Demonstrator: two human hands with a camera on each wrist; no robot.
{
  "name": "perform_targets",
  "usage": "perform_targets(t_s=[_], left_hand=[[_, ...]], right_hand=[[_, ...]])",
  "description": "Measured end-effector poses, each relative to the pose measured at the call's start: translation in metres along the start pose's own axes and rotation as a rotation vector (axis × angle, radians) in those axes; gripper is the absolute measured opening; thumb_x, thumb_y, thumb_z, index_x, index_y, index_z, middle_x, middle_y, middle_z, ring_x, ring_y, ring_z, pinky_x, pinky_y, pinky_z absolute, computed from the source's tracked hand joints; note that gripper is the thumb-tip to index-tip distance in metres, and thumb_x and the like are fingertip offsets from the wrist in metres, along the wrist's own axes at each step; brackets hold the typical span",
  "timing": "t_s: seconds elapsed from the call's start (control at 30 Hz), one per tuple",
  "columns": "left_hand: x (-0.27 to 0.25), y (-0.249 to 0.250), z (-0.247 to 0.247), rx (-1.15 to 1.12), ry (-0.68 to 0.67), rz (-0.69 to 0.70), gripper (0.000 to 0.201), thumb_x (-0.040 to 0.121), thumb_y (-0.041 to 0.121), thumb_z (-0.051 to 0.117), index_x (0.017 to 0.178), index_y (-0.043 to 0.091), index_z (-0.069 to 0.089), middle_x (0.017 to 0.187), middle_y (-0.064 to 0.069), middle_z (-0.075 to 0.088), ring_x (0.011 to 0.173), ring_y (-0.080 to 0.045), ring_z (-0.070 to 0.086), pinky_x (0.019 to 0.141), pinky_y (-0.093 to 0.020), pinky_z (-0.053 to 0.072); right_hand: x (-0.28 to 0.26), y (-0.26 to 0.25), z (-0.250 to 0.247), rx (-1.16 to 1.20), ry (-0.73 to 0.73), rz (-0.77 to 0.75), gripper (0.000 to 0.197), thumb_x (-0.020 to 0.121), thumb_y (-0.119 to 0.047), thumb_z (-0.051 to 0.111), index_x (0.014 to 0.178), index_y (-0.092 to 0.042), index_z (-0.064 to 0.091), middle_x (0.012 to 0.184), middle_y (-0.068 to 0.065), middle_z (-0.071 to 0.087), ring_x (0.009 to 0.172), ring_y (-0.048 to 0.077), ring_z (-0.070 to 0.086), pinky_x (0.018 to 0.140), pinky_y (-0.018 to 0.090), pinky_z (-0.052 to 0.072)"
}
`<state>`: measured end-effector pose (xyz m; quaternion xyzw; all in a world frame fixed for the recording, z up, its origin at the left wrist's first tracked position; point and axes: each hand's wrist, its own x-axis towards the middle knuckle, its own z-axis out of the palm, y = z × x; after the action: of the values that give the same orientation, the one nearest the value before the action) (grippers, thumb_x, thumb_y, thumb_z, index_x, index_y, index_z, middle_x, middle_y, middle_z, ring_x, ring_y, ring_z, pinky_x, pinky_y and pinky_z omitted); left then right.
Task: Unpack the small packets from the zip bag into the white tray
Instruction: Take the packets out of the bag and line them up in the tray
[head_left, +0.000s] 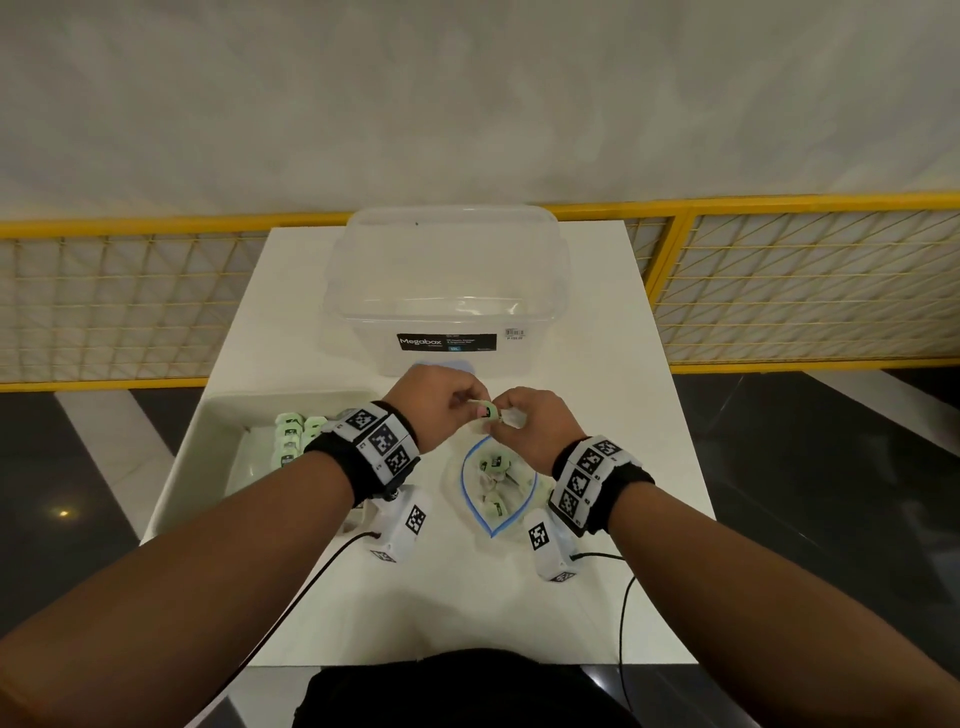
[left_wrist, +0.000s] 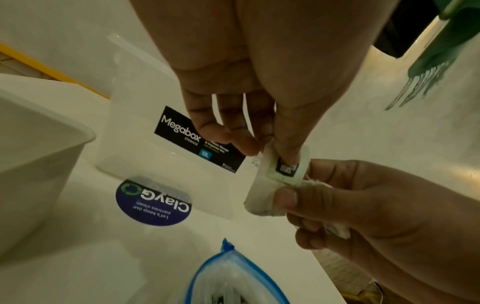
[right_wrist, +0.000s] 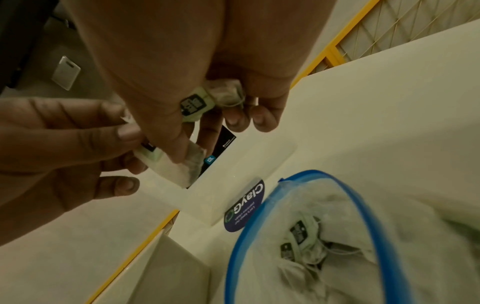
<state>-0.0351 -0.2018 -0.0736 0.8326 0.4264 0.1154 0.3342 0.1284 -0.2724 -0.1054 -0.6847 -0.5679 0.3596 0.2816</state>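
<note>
Bare forearms, black wristbands (head_left: 340, 462) carrying white plates of black square markers, white marker-tagged camera blocks (head_left: 400, 525) under both wrists, thin black cables (head_left: 291, 597) trailing back, dark clothing at the torso.

A staged indoor work spot rather than a home — a plain white counter (head_left: 597, 467) stands on glossy dark floor tiles (head_left: 831, 467) against a pale bare wall (head_left: 467, 93), fenced behind by a yellow-framed mesh barrier (head_left: 805, 280). A price-stickered clear storage box (head_left: 447, 291) sits on it.
</note>
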Motion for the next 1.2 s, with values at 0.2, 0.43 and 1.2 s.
perform_targets(t_s=[0.2,0.43,1.2], left_hand=[[-0.010,-0.019,-0.037,0.117,0.036,-0.008,0.007,0.082,0.024,0.071,0.087,0.027,0.073,0.074,0.009,0.066,0.067,-0.007,0.057,0.071,-0.021,0.046],[-0.020,-0.035,-0.079,0.203,0.007,0.002,0.006,0.085,0.029,0.069,0.090,0.031,0.072,0.079,0.012,0.066,0.066,-0.002,0.053,0.070,-0.024,0.045],[-0.053,-0.175,-0.130,0.756,-0.657,-0.320,0.006,0.079,0.021,0.073,0.084,0.020,0.077,0.092,0.003,0.073,0.087,-0.018,0.067,0.080,-0.029,0.054]], right_hand=[[0.010,-0.025,0.014,0.094,0.082,-0.045,0.025,0.076,-0.008,0.073,0.095,-0.023,0.064,0.089,-0.009,0.067,0.079,0.005,0.060,0.066,0.004,0.041],[0.017,-0.057,0.037,0.113,0.104,-0.096,0.023,0.078,-0.024,0.077,0.099,-0.027,0.068,0.103,-0.009,0.067,0.097,0.006,0.060,0.084,0.013,0.040],[0.043,-0.113,0.122,0.078,-0.072,0.024,0.005,0.088,-0.021,0.057,0.083,-0.020,0.056,0.081,0.005,0.069,0.079,0.027,0.067,0.075,0.048,0.057]])
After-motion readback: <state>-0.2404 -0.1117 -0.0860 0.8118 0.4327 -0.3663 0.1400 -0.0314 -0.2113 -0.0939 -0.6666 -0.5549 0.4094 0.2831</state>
